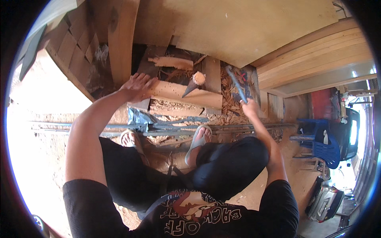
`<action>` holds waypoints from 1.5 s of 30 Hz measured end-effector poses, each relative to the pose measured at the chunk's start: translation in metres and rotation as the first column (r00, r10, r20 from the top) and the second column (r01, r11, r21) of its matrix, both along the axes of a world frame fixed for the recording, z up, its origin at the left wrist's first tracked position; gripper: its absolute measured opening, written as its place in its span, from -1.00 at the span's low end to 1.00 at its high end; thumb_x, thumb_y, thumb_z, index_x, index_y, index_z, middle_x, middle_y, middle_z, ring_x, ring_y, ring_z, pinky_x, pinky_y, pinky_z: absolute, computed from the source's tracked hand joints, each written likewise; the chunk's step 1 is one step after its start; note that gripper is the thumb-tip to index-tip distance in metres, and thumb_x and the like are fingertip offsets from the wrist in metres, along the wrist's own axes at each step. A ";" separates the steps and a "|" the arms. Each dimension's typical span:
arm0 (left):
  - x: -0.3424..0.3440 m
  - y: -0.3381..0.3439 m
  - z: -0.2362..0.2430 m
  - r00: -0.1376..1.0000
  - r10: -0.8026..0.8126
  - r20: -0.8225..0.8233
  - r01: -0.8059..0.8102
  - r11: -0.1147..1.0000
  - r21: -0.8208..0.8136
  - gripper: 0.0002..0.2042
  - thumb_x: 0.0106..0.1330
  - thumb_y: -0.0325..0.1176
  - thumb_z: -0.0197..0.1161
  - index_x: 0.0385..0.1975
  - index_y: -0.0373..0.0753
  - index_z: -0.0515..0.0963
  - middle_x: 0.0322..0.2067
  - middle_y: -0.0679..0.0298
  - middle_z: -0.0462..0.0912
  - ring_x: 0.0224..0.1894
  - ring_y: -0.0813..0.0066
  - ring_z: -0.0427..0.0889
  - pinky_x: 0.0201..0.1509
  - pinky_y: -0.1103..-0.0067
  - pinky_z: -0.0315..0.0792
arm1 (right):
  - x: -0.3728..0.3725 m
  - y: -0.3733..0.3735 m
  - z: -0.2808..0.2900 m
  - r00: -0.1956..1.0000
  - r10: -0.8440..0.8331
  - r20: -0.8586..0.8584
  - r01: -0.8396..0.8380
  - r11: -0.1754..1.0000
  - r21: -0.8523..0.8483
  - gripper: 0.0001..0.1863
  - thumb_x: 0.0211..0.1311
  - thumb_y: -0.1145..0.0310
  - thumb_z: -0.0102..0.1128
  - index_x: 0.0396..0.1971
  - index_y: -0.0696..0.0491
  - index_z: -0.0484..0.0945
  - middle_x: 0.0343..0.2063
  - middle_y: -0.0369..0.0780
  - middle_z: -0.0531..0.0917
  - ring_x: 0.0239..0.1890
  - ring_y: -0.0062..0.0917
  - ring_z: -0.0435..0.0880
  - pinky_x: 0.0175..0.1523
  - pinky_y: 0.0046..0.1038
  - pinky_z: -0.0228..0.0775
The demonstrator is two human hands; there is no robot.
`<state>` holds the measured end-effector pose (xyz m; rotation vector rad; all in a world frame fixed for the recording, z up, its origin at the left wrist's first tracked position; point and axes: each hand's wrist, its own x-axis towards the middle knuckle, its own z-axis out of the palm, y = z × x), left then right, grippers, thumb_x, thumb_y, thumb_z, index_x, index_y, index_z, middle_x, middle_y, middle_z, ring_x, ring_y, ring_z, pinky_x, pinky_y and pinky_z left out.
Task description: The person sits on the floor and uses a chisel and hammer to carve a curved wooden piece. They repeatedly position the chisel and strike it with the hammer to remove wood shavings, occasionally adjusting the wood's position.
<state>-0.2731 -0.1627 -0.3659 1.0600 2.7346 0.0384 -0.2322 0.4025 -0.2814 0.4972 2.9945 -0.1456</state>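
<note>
My left hand (137, 86) lies flat on the left end of a pale wooden board (166, 90), fingers stretched out. A row of small dark marks runs along the board near that hand. Toward the board's middle is a dark cone-shaped piece (193, 85), pointed end down on the wood and pale round top facing up. My right hand (249, 108) is closed round the near end of a long blue-handled tool (238, 86). The tool slants away to the far left, its small far end above the wood chips, right of the board and apart from it. I cannot make out its head clearly.
A rough-edged wood offcut (172, 62) lies beyond the board. Wood chips (230, 104) cover the ground on the right. Large panels (222, 23) and stacked planks (313, 55) stand at the back. Dark pipes (107, 126) run before my feet; blue plastic chairs (323, 144) stand at right.
</note>
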 end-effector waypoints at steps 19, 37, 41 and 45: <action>0.000 -0.003 0.001 1.000 0.002 -0.021 -0.002 1.000 -0.010 -0.15 0.47 0.24 0.12 0.62 -0.07 -0.01 0.33 0.08 0.37 0.41 0.10 0.31 0.53 0.14 0.14 | -0.017 -0.025 -0.086 0.947 -0.201 0.250 0.319 0.683 -0.658 -0.32 0.54 -0.15 0.10 0.37 0.09 0.45 0.27 -0.09 0.60 0.31 -0.31 0.56 0.41 -0.24 0.37; 0.003 0.000 0.006 0.996 -0.016 -0.092 0.016 1.000 -0.003 -0.16 0.48 0.27 0.08 0.61 -0.09 0.03 0.30 0.06 0.40 0.37 0.12 0.37 0.47 0.12 0.23 | -0.079 -0.358 0.103 0.293 0.558 0.776 -0.949 0.266 0.168 -0.35 0.33 -0.25 0.13 0.06 -0.01 0.77 0.19 -0.12 0.70 0.49 -0.20 0.37 0.60 0.27 -0.40; 0.002 -0.002 0.007 0.998 -0.019 -0.057 0.018 1.000 -0.009 -0.17 0.49 0.25 0.08 0.60 -0.10 0.03 0.30 0.06 0.40 0.37 0.13 0.37 0.48 0.15 0.22 | -0.080 -0.389 0.057 0.193 0.011 0.981 -0.974 0.122 0.191 -0.31 0.33 -0.30 0.13 0.34 -0.24 0.56 0.33 -0.26 0.60 0.46 -0.30 0.41 0.57 0.20 -0.18; 0.003 -0.005 0.002 0.997 -0.011 -0.075 0.012 1.000 0.015 -0.18 0.50 0.23 0.08 0.60 -0.12 0.04 0.28 0.07 0.41 0.36 0.14 0.38 0.49 0.17 0.22 | -0.101 -0.359 0.051 0.154 0.084 0.985 -0.937 0.328 0.118 -0.39 0.18 -0.04 0.47 0.23 -0.17 0.67 0.17 -0.23 0.72 0.12 -0.34 0.74 0.15 -0.09 0.59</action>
